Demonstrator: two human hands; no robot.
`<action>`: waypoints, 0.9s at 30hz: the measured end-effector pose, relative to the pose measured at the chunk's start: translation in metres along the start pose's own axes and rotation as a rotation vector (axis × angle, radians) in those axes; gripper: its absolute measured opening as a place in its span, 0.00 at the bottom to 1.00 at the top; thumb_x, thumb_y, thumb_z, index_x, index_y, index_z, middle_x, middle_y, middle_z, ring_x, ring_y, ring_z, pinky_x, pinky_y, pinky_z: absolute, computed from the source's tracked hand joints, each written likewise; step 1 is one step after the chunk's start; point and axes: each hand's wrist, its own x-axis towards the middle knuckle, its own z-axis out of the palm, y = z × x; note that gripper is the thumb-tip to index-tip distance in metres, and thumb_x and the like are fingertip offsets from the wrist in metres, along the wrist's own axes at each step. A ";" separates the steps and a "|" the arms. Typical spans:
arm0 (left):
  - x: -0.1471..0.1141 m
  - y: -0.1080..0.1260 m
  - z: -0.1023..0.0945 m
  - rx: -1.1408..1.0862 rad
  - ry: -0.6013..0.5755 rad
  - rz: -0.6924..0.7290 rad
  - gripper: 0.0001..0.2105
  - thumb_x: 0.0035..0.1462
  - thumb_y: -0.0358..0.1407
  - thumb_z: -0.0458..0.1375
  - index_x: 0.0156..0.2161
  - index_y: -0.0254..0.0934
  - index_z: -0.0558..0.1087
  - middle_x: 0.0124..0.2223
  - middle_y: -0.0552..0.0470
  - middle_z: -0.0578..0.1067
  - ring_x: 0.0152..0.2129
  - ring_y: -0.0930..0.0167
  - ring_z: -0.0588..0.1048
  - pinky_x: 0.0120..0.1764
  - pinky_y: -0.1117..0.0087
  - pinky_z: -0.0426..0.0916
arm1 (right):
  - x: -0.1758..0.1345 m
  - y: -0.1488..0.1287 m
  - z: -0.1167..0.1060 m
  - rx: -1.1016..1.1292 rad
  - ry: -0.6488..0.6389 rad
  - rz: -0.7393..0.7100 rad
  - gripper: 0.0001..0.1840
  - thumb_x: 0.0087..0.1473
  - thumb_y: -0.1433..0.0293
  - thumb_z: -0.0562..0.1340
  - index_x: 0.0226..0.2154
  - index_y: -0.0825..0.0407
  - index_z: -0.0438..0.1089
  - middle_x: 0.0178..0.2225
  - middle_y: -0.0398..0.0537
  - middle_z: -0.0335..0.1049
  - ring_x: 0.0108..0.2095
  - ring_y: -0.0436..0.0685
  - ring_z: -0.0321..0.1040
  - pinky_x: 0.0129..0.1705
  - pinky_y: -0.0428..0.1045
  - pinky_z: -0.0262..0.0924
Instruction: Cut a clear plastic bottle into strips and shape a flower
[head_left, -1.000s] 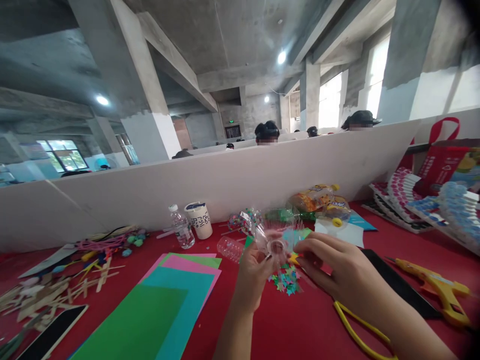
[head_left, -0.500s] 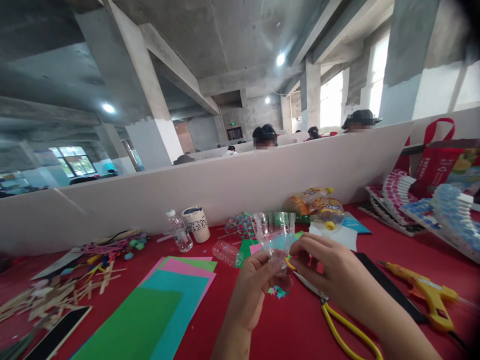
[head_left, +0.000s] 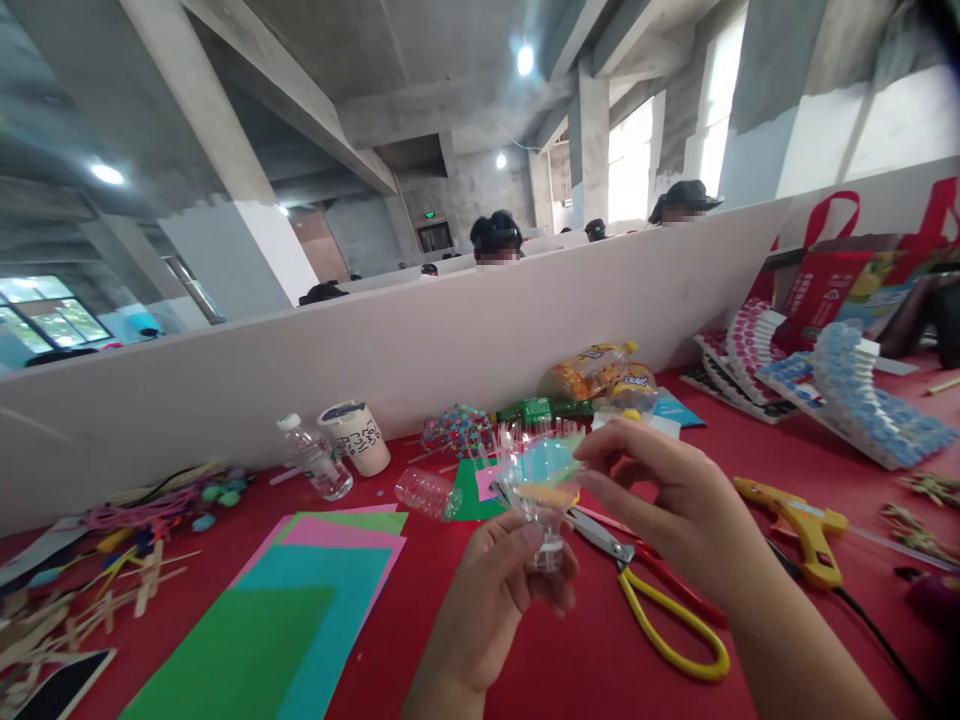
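My left hand (head_left: pixel 499 575) is closed round the neck of a clear plastic bottle top (head_left: pixel 546 535). Its cut wall is split into thin strips that flare upward and outward. At the right edge of these strips is my right hand (head_left: pixel 656 475), with thumb and forefinger brought close together on a strip; the transparent plastic is hard to make out there. Below the right hand, scissors (head_left: pixel 626 565) with a yellow handle lie on the red tabletop (head_left: pixel 570 670). Behind the bottle top are green and pink paper pieces (head_left: pixel 472 490).
Coloured sheets (head_left: pixel 300 600) lie at left, near craft sticks (head_left: pixel 142 585). A water bottle (head_left: pixel 319 460), a cup (head_left: pixel 356 440) and a green bottle (head_left: pixel 540 410) line the white partition (head_left: pixel 420 350). A yellow glue gun (head_left: pixel 806 525) lies at right.
My view has turned to the right. The bottle top has tilted and sits lower, with its strips spread wider. My right hand has stayed beside its rim.
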 end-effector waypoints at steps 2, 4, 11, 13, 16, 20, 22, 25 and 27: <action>0.000 0.001 0.000 -0.016 0.014 0.010 0.12 0.54 0.40 0.58 0.37 0.31 0.73 0.27 0.46 0.76 0.18 0.74 0.72 0.23 0.76 0.65 | 0.001 -0.001 0.006 0.024 -0.064 0.015 0.02 0.54 0.72 0.59 0.31 0.48 0.65 0.29 0.39 0.66 0.30 0.49 0.64 0.30 0.45 0.60; -0.001 0.003 0.000 -0.018 0.010 0.020 0.12 0.56 0.40 0.56 0.36 0.30 0.73 0.27 0.46 0.76 0.19 0.74 0.73 0.23 0.75 0.65 | 0.001 -0.001 0.013 0.043 -0.109 0.025 0.03 0.54 0.72 0.59 0.31 0.48 0.65 0.28 0.39 0.66 0.29 0.49 0.63 0.30 0.45 0.60; -0.004 0.009 0.002 -0.079 -0.006 0.034 0.11 0.57 0.37 0.55 0.33 0.30 0.73 0.25 0.48 0.74 0.18 0.76 0.71 0.22 0.76 0.66 | -0.002 -0.003 0.032 0.068 -0.096 0.016 0.06 0.52 0.76 0.58 0.29 0.49 0.63 0.29 0.39 0.63 0.28 0.47 0.62 0.30 0.45 0.61; -0.004 0.009 0.002 -0.087 -0.018 0.037 0.11 0.58 0.37 0.55 0.33 0.30 0.73 0.24 0.49 0.74 0.18 0.75 0.72 0.23 0.76 0.67 | -0.003 -0.005 0.036 0.071 -0.056 0.036 0.07 0.51 0.77 0.58 0.27 0.49 0.62 0.28 0.38 0.62 0.28 0.47 0.61 0.30 0.45 0.60; -0.005 0.009 0.002 -0.086 -0.021 0.048 0.10 0.58 0.37 0.54 0.33 0.30 0.73 0.24 0.50 0.73 0.19 0.74 0.72 0.24 0.75 0.68 | -0.006 -0.007 0.041 0.090 -0.012 0.054 0.07 0.52 0.76 0.58 0.27 0.49 0.60 0.27 0.37 0.60 0.27 0.47 0.60 0.28 0.45 0.59; -0.007 0.010 0.003 -0.079 -0.018 0.049 0.10 0.59 0.36 0.54 0.32 0.30 0.73 0.22 0.50 0.73 0.19 0.74 0.72 0.24 0.75 0.68 | -0.007 -0.007 0.043 0.099 -0.007 0.074 0.07 0.52 0.76 0.58 0.27 0.49 0.61 0.28 0.37 0.60 0.26 0.47 0.60 0.28 0.46 0.60; -0.007 0.011 0.004 -0.071 -0.022 0.050 0.10 0.59 0.36 0.54 0.33 0.30 0.73 0.22 0.50 0.73 0.18 0.74 0.72 0.24 0.75 0.68 | -0.007 -0.007 0.043 0.095 -0.004 0.076 0.06 0.52 0.75 0.58 0.28 0.49 0.61 0.28 0.37 0.60 0.27 0.47 0.60 0.27 0.46 0.59; -0.007 0.010 0.004 -0.057 -0.022 0.051 0.09 0.59 0.35 0.53 0.33 0.30 0.73 0.22 0.50 0.74 0.18 0.75 0.72 0.23 0.76 0.67 | -0.008 -0.008 0.043 0.075 0.000 0.071 0.06 0.52 0.75 0.58 0.27 0.49 0.61 0.28 0.38 0.61 0.27 0.48 0.60 0.27 0.46 0.59; -0.007 0.010 0.004 -0.057 -0.024 0.055 0.09 0.59 0.34 0.53 0.34 0.30 0.73 0.22 0.50 0.74 0.18 0.75 0.72 0.23 0.76 0.67 | -0.008 -0.008 0.043 0.062 0.005 0.059 0.06 0.52 0.75 0.57 0.27 0.49 0.61 0.27 0.38 0.61 0.28 0.48 0.60 0.29 0.47 0.59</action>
